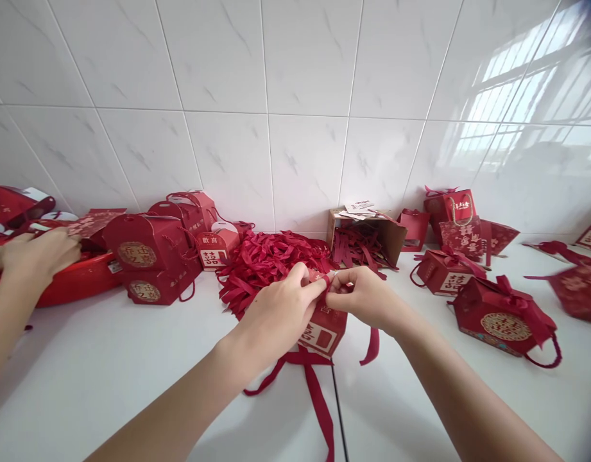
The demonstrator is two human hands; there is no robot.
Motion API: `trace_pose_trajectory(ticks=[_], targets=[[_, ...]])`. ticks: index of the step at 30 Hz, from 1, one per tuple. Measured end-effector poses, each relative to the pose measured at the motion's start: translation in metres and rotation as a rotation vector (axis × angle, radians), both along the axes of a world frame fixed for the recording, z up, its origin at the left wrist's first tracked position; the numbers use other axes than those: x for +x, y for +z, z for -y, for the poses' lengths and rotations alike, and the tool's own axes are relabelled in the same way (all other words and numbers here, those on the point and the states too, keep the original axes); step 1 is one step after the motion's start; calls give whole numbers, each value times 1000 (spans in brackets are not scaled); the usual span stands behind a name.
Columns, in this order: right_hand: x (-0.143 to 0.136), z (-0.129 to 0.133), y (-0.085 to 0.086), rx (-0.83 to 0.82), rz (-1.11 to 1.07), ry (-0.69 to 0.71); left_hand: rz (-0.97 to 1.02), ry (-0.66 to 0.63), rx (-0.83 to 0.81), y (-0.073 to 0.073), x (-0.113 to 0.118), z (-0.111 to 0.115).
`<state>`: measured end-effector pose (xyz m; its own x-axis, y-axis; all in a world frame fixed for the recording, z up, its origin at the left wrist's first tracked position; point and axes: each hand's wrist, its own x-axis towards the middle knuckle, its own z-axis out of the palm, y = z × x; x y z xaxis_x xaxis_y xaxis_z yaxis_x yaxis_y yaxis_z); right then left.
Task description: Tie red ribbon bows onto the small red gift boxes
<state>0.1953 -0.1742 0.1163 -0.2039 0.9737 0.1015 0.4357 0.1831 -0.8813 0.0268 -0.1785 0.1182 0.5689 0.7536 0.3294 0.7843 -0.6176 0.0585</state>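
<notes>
While a carton [394, 244] holds strips [355, 248], both hands [278, 314] [365, 298] seemingly pinch ribbon [319, 398] atop a box [332, 324].

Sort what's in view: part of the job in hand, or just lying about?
In the job:
red gift box, at left hand and right hand
trailing red ribbon
ribbon heap, likely supply

Lying about:
cardboard box of strips
stacked red boxes, left
bow-tied boxes, right
</notes>
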Motion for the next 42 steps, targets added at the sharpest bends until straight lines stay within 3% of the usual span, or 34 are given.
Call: trace_pose_trajectory(ticks=[7,10,19,23,26,29,32,38,42], targets=[[14,2,5,-64,-3,94,327,-342,-41,-17,-2,-24],[14,3,6,-83,5,107,459,-427,-109,-18,-5,-29],[14,0,2,-56,112,113,468,-344,-223,-14,-4,-29],[19,-4,-1,-53,185,154,451,-371,-268,-16,-6,-31],[28,-8,1,-46,284,98,395,-373,-304,-10,-18,-36],[36,-12,1,-47,442,-20,239,-275,-327,0,-35,-41],[37,-15,-2,-8,552,-7,139,-209,-417,6,-44,-44],[30,-18,-8,89,545,-88,276,-339,-536,-4,-33,-47],[30,-19,-9,110,539,-114,314,-349,-593,-7,-31,-51]])
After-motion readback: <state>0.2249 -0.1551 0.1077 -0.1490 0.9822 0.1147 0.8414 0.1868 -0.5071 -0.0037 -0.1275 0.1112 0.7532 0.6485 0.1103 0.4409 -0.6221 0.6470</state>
